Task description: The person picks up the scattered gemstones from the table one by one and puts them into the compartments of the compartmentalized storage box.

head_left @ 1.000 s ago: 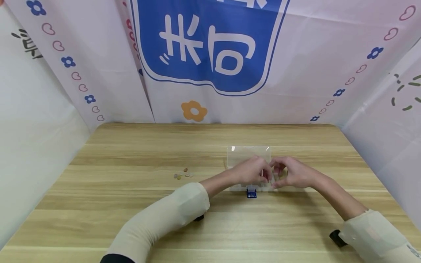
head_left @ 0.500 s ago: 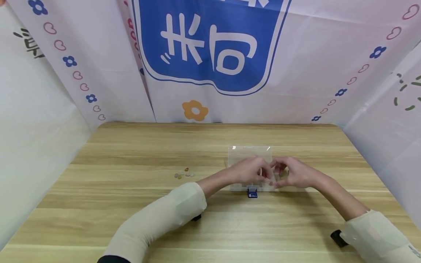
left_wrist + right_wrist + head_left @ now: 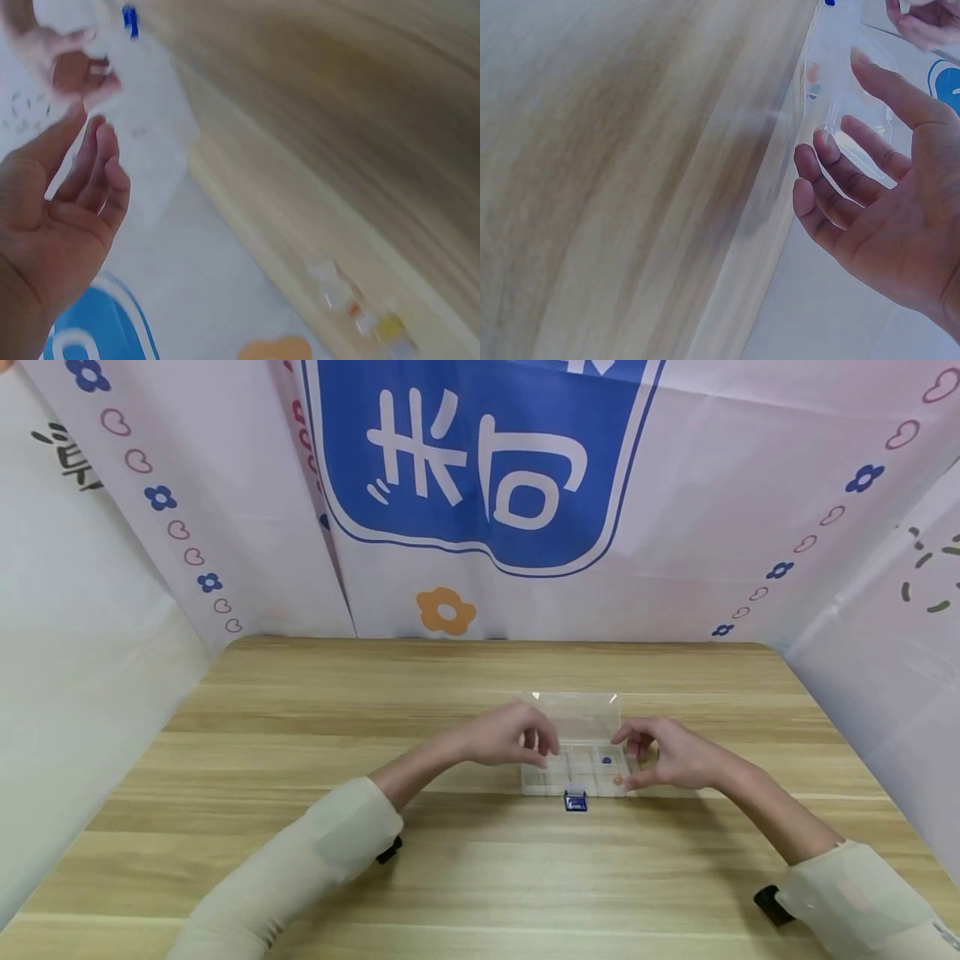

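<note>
1. Head view: the clear plastic box is set on the wood-grained table, its lid raised behind, presumably so the rectangular compartments are exposed. A blue piece and an orange piece are seen at its right end, apparently steadied by the right hand.
2. Left wrist view: the left hand is loosely curved, nothing visibly held; shiny pieces are scattered well apart from the box.
3. Right wrist view: relaxed, spread fingers are shown beside the box, ungripped.
</note>
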`<state>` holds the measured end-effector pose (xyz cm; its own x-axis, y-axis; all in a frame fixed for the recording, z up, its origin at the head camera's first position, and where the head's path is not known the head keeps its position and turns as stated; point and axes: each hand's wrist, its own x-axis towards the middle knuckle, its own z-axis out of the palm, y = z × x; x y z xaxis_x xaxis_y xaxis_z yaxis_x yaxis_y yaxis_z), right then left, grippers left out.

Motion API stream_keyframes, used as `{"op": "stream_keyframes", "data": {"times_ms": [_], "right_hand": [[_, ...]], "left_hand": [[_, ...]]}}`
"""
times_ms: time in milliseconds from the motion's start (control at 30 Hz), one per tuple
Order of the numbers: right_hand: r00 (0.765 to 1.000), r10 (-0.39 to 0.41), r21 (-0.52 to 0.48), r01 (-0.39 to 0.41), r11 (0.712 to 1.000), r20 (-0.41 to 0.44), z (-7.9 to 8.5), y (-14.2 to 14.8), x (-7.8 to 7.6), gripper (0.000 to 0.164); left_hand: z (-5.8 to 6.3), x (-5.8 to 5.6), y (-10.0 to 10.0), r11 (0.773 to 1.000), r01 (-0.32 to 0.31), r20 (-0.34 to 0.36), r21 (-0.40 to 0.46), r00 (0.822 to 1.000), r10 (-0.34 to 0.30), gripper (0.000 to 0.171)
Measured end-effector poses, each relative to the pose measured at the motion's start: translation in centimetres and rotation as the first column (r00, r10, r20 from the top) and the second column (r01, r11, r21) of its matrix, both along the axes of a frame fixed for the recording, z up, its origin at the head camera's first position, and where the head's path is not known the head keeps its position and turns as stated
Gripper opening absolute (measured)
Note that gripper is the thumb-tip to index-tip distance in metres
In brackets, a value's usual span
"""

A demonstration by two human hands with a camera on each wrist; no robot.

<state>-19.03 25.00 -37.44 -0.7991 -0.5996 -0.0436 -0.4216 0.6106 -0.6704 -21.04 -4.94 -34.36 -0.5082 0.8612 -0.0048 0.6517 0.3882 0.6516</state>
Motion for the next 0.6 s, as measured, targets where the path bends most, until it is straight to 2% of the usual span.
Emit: {"op": "stream_keyframes", "data": {"times_ms": [133, 267, 467, 600], "right_hand": [[1.000, 0.000, 0.001, 0.000, 1.000, -0.003, 0.0, 0.0, 0.0, 0.055], [1.000, 0.001, 0.003, -0.001, 1.000, 0.002, 0.1, -0.1, 0.1, 0.055], [1.000, -0.004, 0.010, 0.004, 1.000, 0.008, 0.1, -0.2, 0.0, 0.055], [1.000, -0.007, 0.008, 0.007, 1.000, 0.011, 0.1, -0.1, 0.1, 0.054]], "left_hand": [[0.8, 0.0, -2.8, 1.000, 0.013, 0.017, -0.011, 1.000, -0.013, 0.017], [1.3, 0.0, -5.2, 1.000, -0.007, 0.011, -0.018, 1.000, 0.007, 0.017], [2.1, 0.3, -8.7, 0.992, -0.117, -0.041, -0.035, 0.992, 0.116, 0.015], [2.3, 0.5, -10.3, 0.983, -0.178, -0.065, -0.032, 0.982, 0.176, 0.015]]}}
